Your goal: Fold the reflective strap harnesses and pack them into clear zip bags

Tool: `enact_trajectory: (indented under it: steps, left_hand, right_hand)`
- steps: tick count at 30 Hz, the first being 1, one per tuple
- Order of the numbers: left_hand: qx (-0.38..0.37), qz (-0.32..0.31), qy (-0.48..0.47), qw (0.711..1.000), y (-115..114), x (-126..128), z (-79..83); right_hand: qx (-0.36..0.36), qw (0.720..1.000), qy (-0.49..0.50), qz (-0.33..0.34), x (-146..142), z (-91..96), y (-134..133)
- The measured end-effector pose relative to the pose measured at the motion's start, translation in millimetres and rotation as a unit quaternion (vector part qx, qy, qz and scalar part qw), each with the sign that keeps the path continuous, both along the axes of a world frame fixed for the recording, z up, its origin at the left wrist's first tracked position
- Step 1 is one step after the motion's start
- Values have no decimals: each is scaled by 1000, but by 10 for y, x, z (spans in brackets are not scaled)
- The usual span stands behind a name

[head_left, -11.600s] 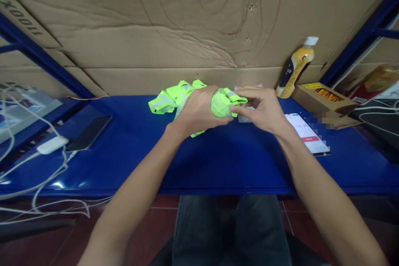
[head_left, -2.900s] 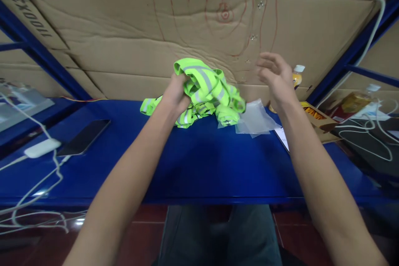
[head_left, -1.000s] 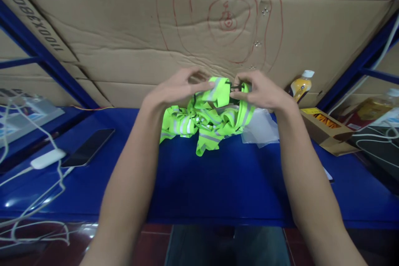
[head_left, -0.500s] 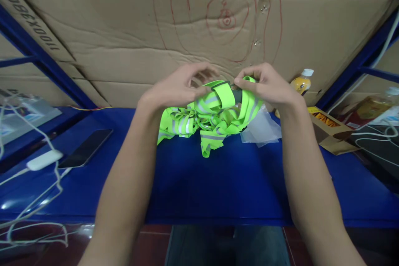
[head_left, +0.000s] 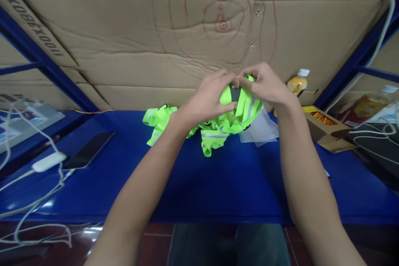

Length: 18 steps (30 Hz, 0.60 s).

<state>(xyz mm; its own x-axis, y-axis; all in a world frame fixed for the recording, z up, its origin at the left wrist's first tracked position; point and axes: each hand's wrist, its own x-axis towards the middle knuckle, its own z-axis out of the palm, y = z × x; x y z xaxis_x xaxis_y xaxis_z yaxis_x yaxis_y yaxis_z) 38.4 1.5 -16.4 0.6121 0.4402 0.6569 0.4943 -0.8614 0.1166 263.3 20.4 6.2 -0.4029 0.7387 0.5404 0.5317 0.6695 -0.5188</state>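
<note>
A bundle of neon-yellow reflective straps [head_left: 215, 136] with grey stripes lies crumpled on the blue table, partly raised between my hands. My left hand [head_left: 215, 93] reaches across the bundle with its fingers curled on a strap; its fingertips meet those of the other hand. My right hand [head_left: 263, 83] pinches the upper loop of strap on the right. A dark grey patch [head_left: 235, 93] shows on the strap between the two hands. Another part of the straps [head_left: 158, 120] spreads to the left, partly hidden behind my left wrist.
A clear plastic bag [head_left: 260, 128] lies right of the straps. Behind my right forearm stand an orange drink bottle [head_left: 297, 85] and an open cardboard box [head_left: 327, 126]. A black phone [head_left: 90, 149] and white cables [head_left: 40, 199] lie left. A cardboard wall [head_left: 124, 29] closes the back.
My left hand has moved right across the straps to meet my right hand, its fingers closing. The straps at the left now spread farther left. My right hand has hardly moved.
</note>
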Motion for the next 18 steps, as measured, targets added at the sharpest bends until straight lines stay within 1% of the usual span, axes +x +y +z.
enact_trajectory:
  steps: [4, 7, 11, 14, 16, 18]
  left_hand:
    - [2, 18, 5, 1000, -27, 11, -2]
    - [11, 23, -12, 1000, -18, 44, -58]
    - [32, 23, -33, 999, 1, 73, -133]
    - [43, 25, -15, 999, 0, 64, -151]
    - [37, 14, 3, 999, 21, 32, -152]
    - [23, 2, 7, 1000, 88, -37, -155]
  right_hand:
    - [6, 1000, -8, -2, -34, 6, -8]
    - [0, 1000, -6, -1, -76, 7, -32]
    - [-9, 999, 27, -18, -113, -18, -44]
    - [-15, 999, 33, -18, -105, -43, -12]
    - [-19, 999, 27, -19, -72, -57, 34]
    - [-34, 998, 31, -31, -13, -65, 89]
